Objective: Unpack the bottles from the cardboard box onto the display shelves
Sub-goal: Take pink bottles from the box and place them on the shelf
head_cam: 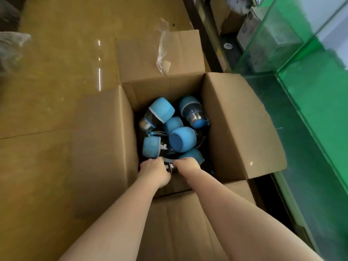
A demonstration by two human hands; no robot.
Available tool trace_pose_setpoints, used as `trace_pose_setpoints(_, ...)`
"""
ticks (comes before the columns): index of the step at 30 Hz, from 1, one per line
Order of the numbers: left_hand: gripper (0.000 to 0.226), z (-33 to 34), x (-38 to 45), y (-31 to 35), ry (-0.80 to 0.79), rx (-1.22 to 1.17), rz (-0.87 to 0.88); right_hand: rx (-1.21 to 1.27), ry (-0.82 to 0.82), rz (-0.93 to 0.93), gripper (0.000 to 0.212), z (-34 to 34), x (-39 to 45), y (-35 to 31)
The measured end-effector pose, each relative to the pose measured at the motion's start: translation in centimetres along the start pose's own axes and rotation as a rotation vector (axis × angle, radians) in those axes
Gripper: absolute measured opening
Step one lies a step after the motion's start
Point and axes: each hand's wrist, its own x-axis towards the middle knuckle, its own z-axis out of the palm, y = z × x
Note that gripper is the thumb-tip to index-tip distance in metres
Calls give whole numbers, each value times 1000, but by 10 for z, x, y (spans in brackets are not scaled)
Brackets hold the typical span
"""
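An open cardboard box (235, 119) stands on the floor with its flaps spread out. Inside lie several bottles with blue sleeves and steel bodies, such as one (182, 139) in the middle and one (192, 112) at the far right. Both my arms reach down into the near side of the box. My left hand (155, 171) and my right hand (187, 164) are closed on the same bottle (169, 165), of which only a grey strap and a bit of steel show between them.
Green-tinted glass display shelves (310, 102) run along the right side. A strip of clear tape (162, 51) sticks up from the far flap. Brown floor (56, 53) lies to the left. Cartons (246, 29) sit under the shelving at top right.
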Motion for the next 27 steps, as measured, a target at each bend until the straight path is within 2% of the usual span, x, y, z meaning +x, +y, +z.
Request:
trace_pose_setpoints(4,54,23,44,-7,9,37,-25,168,-16,86,23,15,47,10)
trace_pose_setpoints(6,54,32,59,-11,1,72,-51,294,-87,127,11,19,59,15)
trace_pose_setpoints(8,54,38,69,-15,-1,112,-75,376,-117,169,34,21,66,17)
trace_pose_setpoints(15,63,51,89,-20,-21,179,-90,456,-192,323,31,30,91,8)
trace_pose_setpoints(20,63,56,99,-21,-22,220,-78,547,-176,358,41,47,113,12)
trace_pose_setpoints(27,66,60,110,-22,2,279,-70,414,-146,365,48,70,150,23)
